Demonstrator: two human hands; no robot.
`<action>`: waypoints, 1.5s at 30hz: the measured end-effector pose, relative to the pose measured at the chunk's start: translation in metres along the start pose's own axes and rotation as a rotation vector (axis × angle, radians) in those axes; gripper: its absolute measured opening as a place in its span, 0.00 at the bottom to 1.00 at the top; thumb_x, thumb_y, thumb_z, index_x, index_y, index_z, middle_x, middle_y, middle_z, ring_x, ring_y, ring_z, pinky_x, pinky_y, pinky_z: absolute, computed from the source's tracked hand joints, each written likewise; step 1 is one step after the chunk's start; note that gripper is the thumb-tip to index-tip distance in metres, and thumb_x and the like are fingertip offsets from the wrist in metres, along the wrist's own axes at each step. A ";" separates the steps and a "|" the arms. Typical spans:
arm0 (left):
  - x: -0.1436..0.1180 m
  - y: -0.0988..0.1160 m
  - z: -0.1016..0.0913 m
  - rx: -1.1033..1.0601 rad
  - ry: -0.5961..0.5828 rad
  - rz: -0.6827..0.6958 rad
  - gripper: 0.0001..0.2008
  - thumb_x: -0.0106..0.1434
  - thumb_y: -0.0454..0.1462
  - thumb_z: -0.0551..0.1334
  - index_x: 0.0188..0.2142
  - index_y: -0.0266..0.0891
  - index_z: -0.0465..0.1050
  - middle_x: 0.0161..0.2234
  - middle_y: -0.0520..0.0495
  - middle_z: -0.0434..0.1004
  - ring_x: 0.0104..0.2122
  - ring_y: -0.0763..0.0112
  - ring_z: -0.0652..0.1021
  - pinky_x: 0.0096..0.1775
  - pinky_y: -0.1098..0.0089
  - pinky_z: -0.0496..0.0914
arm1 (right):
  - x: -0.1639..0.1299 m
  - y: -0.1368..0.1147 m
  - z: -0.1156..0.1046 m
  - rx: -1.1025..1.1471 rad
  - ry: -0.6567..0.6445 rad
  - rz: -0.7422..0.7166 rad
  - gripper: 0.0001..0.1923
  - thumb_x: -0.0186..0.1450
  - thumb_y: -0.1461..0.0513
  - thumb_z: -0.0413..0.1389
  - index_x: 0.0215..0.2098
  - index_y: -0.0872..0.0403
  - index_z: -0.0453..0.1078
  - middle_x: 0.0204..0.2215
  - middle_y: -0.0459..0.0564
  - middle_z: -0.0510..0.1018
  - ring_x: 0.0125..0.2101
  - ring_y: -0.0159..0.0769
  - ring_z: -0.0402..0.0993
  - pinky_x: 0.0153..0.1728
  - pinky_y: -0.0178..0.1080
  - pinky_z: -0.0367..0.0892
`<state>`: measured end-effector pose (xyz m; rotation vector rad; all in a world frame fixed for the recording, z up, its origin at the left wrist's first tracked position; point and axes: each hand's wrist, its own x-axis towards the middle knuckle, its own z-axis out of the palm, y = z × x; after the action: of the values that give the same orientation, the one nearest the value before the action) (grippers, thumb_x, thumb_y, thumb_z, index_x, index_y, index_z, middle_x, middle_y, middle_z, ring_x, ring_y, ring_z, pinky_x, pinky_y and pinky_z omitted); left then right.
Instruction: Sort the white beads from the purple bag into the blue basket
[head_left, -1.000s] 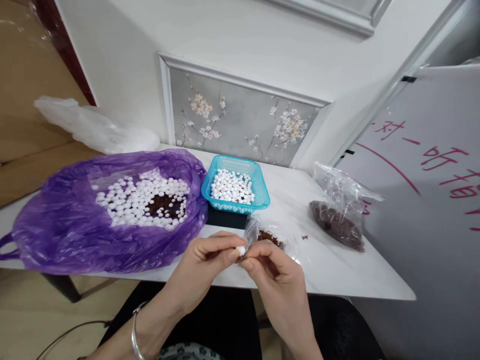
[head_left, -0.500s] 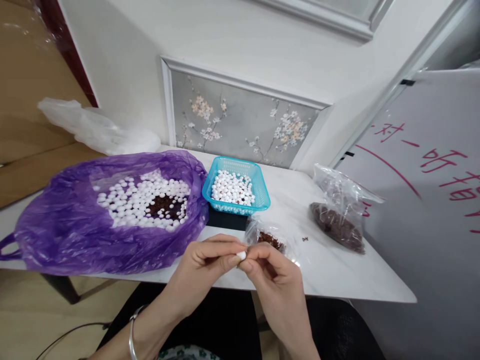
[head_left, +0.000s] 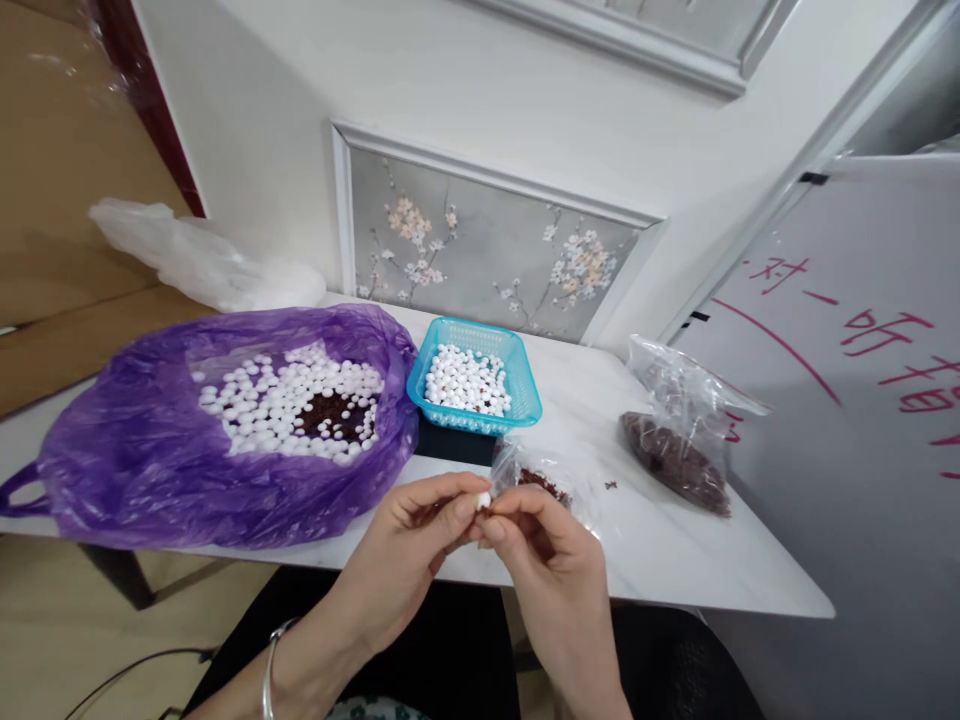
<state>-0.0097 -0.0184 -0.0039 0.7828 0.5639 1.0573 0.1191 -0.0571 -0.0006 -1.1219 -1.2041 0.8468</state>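
- Head-worn, looking forward and down — close over both hands at the white table (head_left: 675, 540) edge.
- Facing the wall, whiteboard (head_left: 847, 400) leaning at right.
- Single view only.

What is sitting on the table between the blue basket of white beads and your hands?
In the head view, a small clear plastic bag of brown bits lies between the blue plastic basket and the hands.
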 end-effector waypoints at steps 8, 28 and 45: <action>0.000 0.002 -0.004 -0.039 -0.020 -0.019 0.07 0.55 0.33 0.71 0.35 0.40 0.82 0.27 0.52 0.79 0.30 0.77 0.77 0.37 0.79 0.72 | -0.004 0.004 -0.003 -0.024 -0.051 -0.104 0.06 0.68 0.64 0.55 0.36 0.51 0.73 0.31 0.44 0.76 0.32 0.31 0.73 0.35 0.31 0.70; 0.013 0.000 -0.007 -0.131 0.165 -0.052 0.10 0.51 0.35 0.74 0.34 0.34 0.83 0.31 0.48 0.81 0.30 0.79 0.78 0.38 0.81 0.74 | 0.001 0.017 -0.042 -0.577 0.115 -0.176 0.09 0.70 0.60 0.50 0.36 0.51 0.72 0.32 0.48 0.79 0.32 0.35 0.75 0.34 0.35 0.69; 0.094 0.043 0.004 0.530 0.202 0.451 0.15 0.66 0.40 0.58 0.44 0.33 0.77 0.43 0.49 0.79 0.42 0.59 0.77 0.44 0.61 0.71 | 0.037 0.069 -0.035 -1.306 -0.301 -0.106 0.12 0.61 0.70 0.51 0.32 0.54 0.76 0.34 0.57 0.83 0.34 0.51 0.82 0.29 0.41 0.67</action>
<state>0.0067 0.0779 0.0288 1.3182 0.8849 1.4347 0.1648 -0.0112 -0.0561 -1.9436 -2.1451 0.0279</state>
